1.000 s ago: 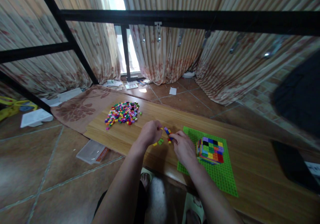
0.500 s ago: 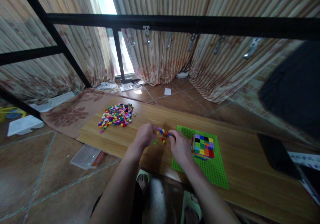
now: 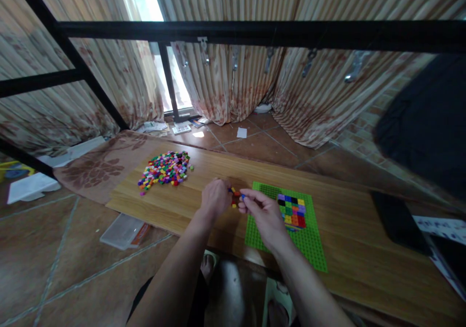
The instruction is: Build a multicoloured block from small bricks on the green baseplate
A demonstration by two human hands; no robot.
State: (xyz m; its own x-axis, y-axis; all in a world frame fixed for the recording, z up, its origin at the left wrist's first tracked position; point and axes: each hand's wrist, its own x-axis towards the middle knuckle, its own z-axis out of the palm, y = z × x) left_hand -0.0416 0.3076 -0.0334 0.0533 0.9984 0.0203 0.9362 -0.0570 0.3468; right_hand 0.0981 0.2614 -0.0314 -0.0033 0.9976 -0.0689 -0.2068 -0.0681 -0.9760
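Between the thumb and fingers of my right hand (image 3: 265, 216) is a small blue toy brick (image 3: 243, 197), held just left of the green baseplate (image 3: 313, 247). A block of multicoloured bricks (image 3: 293, 209) stands on that baseplate, partly covered by my right hand. My left hand (image 3: 214, 199) is closed over the table beside a few loose bricks (image 3: 234, 205), red, orange and yellow among them. Its fingertips are turned away, so what they pinch, if anything, is hidden.
A heap of small mixed-colour bricks (image 3: 165, 170) lies on the wooden table (image 3: 349, 220) at the left. A dark flat object (image 3: 398, 222) rests at the right end. Below on the floor is a clear plastic box (image 3: 122, 231). A black metal rail (image 3: 255, 34) crosses beyond the table.
My left hand has shifted right over the loose bricks and now covers some of them. The right hand has turned slightly, and the blue brick shows more clearly in its fingers.
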